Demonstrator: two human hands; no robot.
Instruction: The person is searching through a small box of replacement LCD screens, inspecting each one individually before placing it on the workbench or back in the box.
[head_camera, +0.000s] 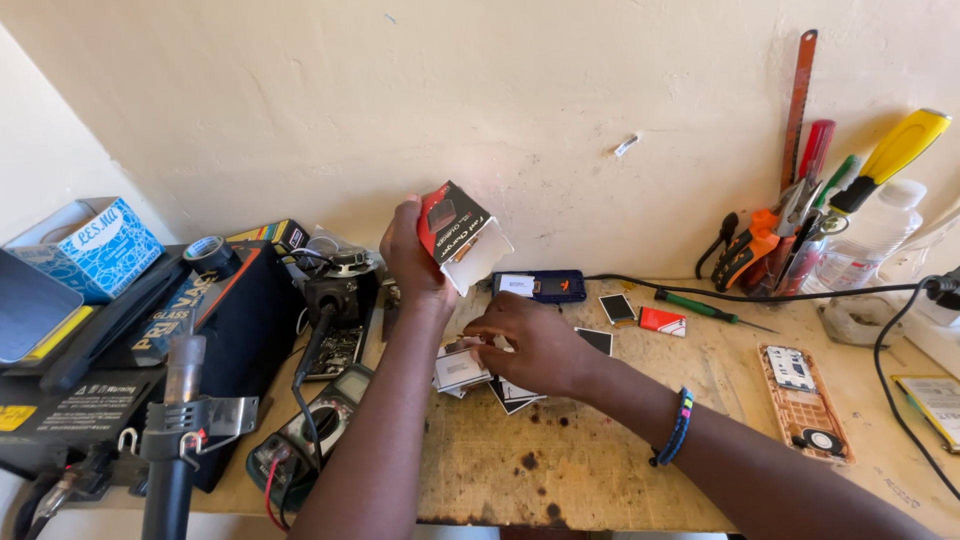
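Above the surface (600, 470), the left hand (412, 262) grips a tilted open box (462, 235) while the right hand (535, 340) pinches small screens (470, 372), which could slide off the loose pile.

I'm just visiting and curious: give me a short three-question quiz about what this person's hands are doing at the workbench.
1. True or false: the left hand holds a small red and black box up above the wooden bench.
2. What does the right hand rest on?
A. the green screwdriver
B. a pile of small flat cards
C. the multimeter
3. Fill in: the wrist of the right arm wears a ____ bracelet.

Key
1. True; the box is open at its lower end and tilted.
2. B; the fingers lie on the cards in the middle of the bench.
3. Beaded, mostly blue.
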